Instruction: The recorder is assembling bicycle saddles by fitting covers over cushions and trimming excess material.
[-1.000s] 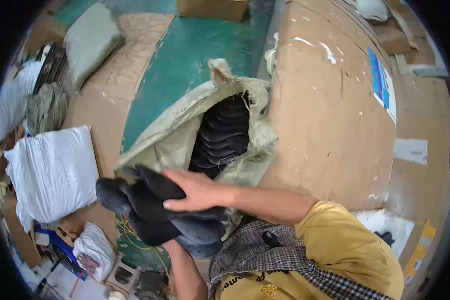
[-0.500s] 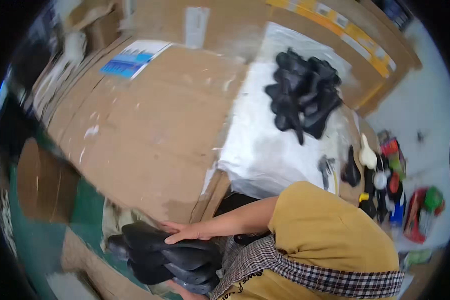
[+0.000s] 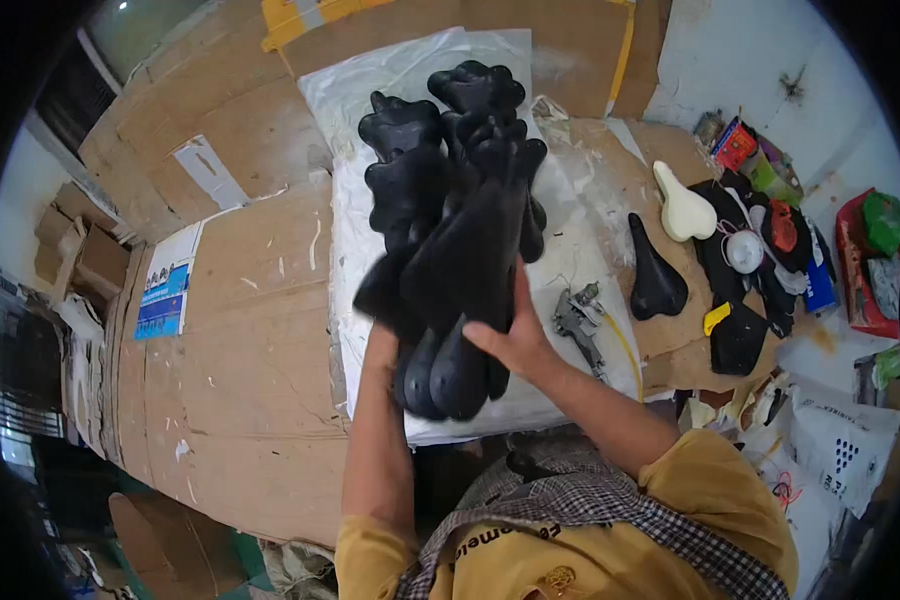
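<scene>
Cardboard sheeting (image 3: 240,330) covers the whole workbench, I judge to protect it. Over its middle, from centre toward twelve o'clock, lies a white plastic sheet (image 3: 390,80), which reads to me as a clean bed for the parts.

Above that sheet I see a stack of black bicycle saddles (image 3: 450,250), nested one on another, noses pointing to six o'clock and broad tails fanning toward twelve. The nesting lets one armful carry many. My left hand (image 3: 385,345) is under the stack at its seven o'clock side; I cannot tell how its fingers are set, as the saddles hide them. My right hand (image 3: 515,340) lies flat and spread against the stack's five o'clock flank, pressing rather than clasping, so the pile stays pinched between both hands.

At three o'clock a single black saddle (image 3: 657,282) lies on the cardboard, with a white saddle (image 3: 684,208) just beyond it toward two. Between the stack and that black saddle rests a metal spray gun (image 3: 577,318), its yellow hose (image 3: 627,345) trailing toward five o'clock.
</scene>
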`<state>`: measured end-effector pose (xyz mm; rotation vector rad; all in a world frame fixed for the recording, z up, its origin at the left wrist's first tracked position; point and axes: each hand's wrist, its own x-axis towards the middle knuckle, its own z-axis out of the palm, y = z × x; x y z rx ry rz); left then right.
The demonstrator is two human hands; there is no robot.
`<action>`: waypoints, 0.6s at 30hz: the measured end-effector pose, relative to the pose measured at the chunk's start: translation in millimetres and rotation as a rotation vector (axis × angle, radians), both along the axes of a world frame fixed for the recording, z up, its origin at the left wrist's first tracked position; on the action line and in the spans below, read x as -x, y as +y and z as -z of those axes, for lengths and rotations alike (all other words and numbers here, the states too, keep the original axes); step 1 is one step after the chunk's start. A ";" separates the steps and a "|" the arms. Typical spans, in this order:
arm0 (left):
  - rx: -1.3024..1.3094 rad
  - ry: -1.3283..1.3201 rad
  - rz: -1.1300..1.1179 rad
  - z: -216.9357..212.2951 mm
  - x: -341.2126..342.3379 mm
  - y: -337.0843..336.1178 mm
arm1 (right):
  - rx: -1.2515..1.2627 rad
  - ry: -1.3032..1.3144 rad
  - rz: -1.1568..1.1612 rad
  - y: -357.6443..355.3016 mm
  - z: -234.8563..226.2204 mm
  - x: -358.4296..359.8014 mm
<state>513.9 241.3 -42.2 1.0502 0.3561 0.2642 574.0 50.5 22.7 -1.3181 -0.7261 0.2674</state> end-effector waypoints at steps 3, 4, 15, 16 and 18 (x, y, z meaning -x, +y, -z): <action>-0.350 0.276 0.222 17.3 -54.6 28.7 | 0.074 -0.020 0.175 8.5 15.9 -43.0; -0.329 0.469 0.055 33.0 -60.1 34.3 | 0.278 -0.094 0.269 15.0 34.6 -52.8; 0.198 0.136 -0.301 61.7 -104.0 -7.3 | 0.642 -0.154 0.295 12.7 134.4 -56.3; 0.212 0.070 -0.256 53.7 -108.2 -16.3 | 0.657 -0.172 0.318 7.7 143.4 -59.7; 0.141 0.128 -0.244 53.4 -99.5 -11.3 | 0.631 -0.132 0.260 -4.2 140.1 -60.3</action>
